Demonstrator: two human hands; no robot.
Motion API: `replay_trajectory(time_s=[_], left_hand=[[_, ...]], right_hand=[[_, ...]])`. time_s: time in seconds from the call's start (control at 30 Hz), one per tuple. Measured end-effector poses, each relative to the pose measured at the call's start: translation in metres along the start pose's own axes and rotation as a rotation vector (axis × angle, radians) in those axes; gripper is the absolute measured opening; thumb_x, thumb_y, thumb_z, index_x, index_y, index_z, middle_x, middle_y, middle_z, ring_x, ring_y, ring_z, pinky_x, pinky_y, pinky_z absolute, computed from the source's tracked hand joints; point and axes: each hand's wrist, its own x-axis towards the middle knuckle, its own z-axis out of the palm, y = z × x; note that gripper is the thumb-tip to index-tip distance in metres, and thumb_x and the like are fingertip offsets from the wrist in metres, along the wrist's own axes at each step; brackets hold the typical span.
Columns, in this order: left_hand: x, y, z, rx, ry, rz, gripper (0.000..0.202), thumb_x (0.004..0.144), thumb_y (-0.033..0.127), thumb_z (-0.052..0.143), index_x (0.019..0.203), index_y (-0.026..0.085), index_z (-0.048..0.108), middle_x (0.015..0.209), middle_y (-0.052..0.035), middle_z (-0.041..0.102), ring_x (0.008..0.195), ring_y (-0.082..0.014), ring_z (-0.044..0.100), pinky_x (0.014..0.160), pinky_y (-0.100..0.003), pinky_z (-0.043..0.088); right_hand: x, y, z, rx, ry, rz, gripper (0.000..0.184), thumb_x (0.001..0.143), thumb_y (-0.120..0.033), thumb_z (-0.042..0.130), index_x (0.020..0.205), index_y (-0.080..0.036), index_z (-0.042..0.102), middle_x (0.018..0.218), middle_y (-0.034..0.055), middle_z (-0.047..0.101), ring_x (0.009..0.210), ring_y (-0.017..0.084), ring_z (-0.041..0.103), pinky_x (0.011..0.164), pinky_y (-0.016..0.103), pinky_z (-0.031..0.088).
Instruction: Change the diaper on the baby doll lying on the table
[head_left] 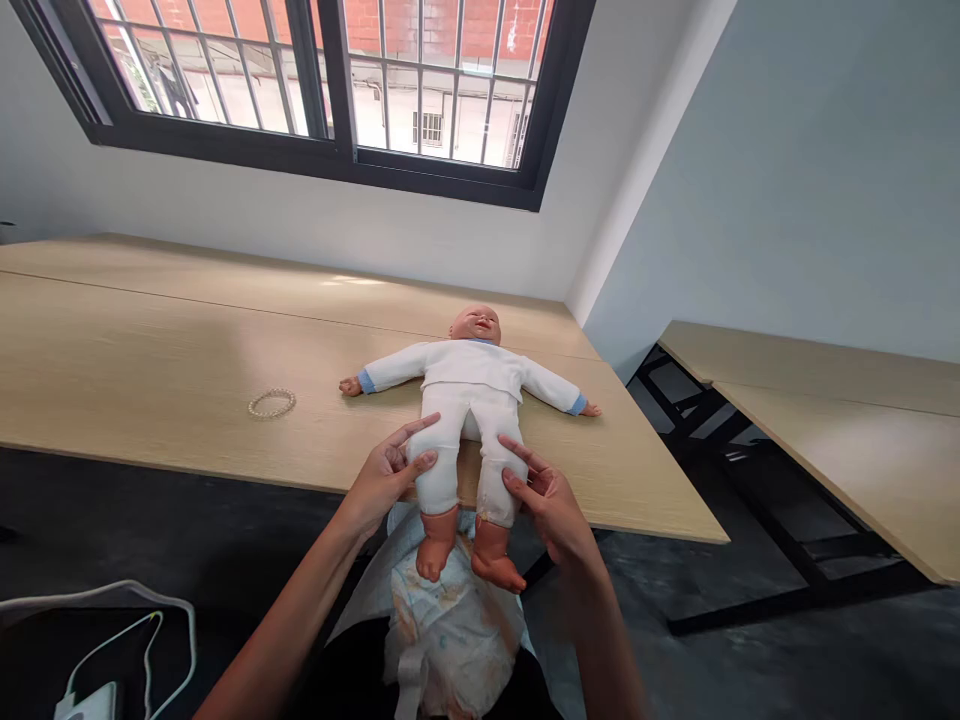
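Observation:
A baby doll (472, 365) in a white top and trousers with blue cuffs lies on its back on the wooden table (150, 350). Its arms are spread wide and its bare feet stick out past the front edge. My left hand (390, 470) holds the doll's leg on the left around the knee, thumb and index finger on the cloth. My right hand (551, 500) grips the other leg at the same height; some fingers are hidden behind it. Below the feet, a crumpled white diaper-like piece (450, 640) with brownish stains rests on my lap.
A beaded bracelet (271, 403) lies on the table to the left. White cables (172, 600) and a white device (90, 702) are at the lower left. Another table (840, 400) with black legs stands at right. Behind is a barred window (442, 90).

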Motion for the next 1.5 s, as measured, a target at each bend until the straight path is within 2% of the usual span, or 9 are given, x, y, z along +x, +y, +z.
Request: replay_trajectory(time_s=[0.37, 0.53, 0.67, 0.77, 0.87, 1.0, 1.2, 1.33, 1.5], left_hand=[[-0.007, 0.000, 0.000, 0.048, -0.032, -0.037, 0.093, 0.069, 0.041, 0.085, 0.149, 0.023, 0.042, 0.085, -0.0001, 0.068, 0.071, -0.0108, 0.057, 0.063, -0.018, 0.044], [-0.016, -0.006, -0.003, 0.089, -0.005, 0.028, 0.092, 0.074, 0.043, 0.080, 0.152, 0.021, 0.035, 0.130, -0.0098, 0.064, 0.110, -0.0215, 0.062, 0.089, -0.027, 0.051], [-0.040, -0.017, -0.018, 0.243, 0.098, 0.129, 0.072, 0.082, 0.046, 0.070, 0.142, 0.018, 0.044, 0.143, -0.0132, 0.054, 0.123, -0.0250, 0.059, 0.101, -0.034, 0.050], [-0.064, -0.030, -0.035, 0.493, 0.215, 0.254, 0.040, 0.092, 0.042, 0.059, 0.125, 0.019, 0.058, 0.122, -0.0099, 0.067, 0.107, -0.0220, 0.066, 0.096, -0.035, 0.053], [-0.084, -0.049, -0.053, 0.831, 0.043, 0.384, 0.025, 0.096, 0.027, 0.048, 0.110, 0.020, 0.067, 0.102, -0.0065, 0.071, 0.094, -0.0188, 0.068, 0.088, -0.030, 0.055], [-0.095, -0.088, -0.067, 1.167, -0.342, 0.386, 0.050, 0.085, 0.006, 0.049, 0.126, 0.027, 0.065, 0.130, -0.0066, 0.065, 0.125, -0.0256, 0.057, 0.103, -0.040, 0.051], [-0.082, -0.124, -0.051, 1.326, -0.468, 0.373, 0.054, 0.088, 0.012, 0.062, 0.135, 0.038, 0.059, 0.147, -0.0023, 0.054, 0.142, -0.0319, 0.041, 0.117, -0.063, 0.028], [-0.079, -0.112, -0.029, 1.235, -0.497, 0.366, 0.051, 0.090, 0.010, 0.056, 0.133, 0.036, 0.062, 0.141, -0.0016, 0.059, 0.134, -0.0282, 0.051, 0.119, -0.056, 0.031], [-0.093, -0.095, -0.005, 1.059, -0.524, 0.293, 0.044, 0.092, 0.012, 0.054, 0.127, 0.035, 0.068, 0.132, -0.0009, 0.066, 0.125, -0.0274, 0.059, 0.110, -0.043, 0.045]], right_hand=[[-0.003, 0.001, -0.003, -0.018, -0.005, 0.018, 0.064, 0.074, -0.041, 0.084, 0.131, -0.023, 0.061, 0.110, 0.0036, 0.071, 0.095, 0.016, 0.063, 0.075, 0.020, 0.051], [-0.017, 0.005, -0.005, -0.106, 0.034, -0.073, 0.056, 0.078, -0.042, 0.081, 0.127, -0.024, 0.061, 0.127, 0.0057, 0.065, 0.116, 0.020, 0.060, 0.092, 0.026, 0.051], [-0.042, 0.007, -0.025, -0.220, 0.106, -0.110, 0.052, 0.081, -0.046, 0.077, 0.124, -0.023, 0.061, 0.131, 0.0091, 0.063, 0.116, 0.023, 0.061, 0.097, 0.033, 0.051], [-0.063, 0.007, -0.050, -0.326, 0.202, -0.061, 0.049, 0.081, -0.052, 0.075, 0.116, -0.019, 0.066, 0.122, 0.0122, 0.067, 0.105, 0.024, 0.067, 0.094, 0.035, 0.053], [-0.080, 0.020, -0.073, -0.456, 0.170, 0.036, 0.045, 0.086, -0.054, 0.065, 0.109, -0.016, 0.071, 0.108, 0.0132, 0.072, 0.091, 0.025, 0.069, 0.086, 0.037, 0.056], [-0.095, 0.066, -0.081, -0.748, -0.039, 0.098, 0.036, 0.085, -0.033, 0.058, 0.113, -0.014, 0.072, 0.116, 0.0147, 0.069, 0.106, 0.030, 0.066, 0.097, 0.043, 0.051], [-0.098, 0.122, -0.047, -1.023, -0.318, -0.067, 0.068, 0.079, -0.018, 0.067, 0.144, -0.027, 0.052, 0.156, 0.0090, 0.037, 0.146, 0.031, 0.031, 0.118, 0.049, 0.030], [-0.090, 0.112, -0.043, -1.002, -0.340, -0.202, 0.039, 0.092, -0.022, 0.058, 0.129, -0.031, 0.067, 0.153, 0.0067, 0.042, 0.146, 0.029, 0.032, 0.119, 0.052, 0.028], [-0.105, 0.066, -0.068, -1.000, -0.411, -0.059, 0.030, 0.092, -0.030, 0.064, 0.121, -0.034, 0.071, 0.156, 0.0039, 0.035, 0.149, 0.033, 0.022, 0.120, 0.054, 0.022]])
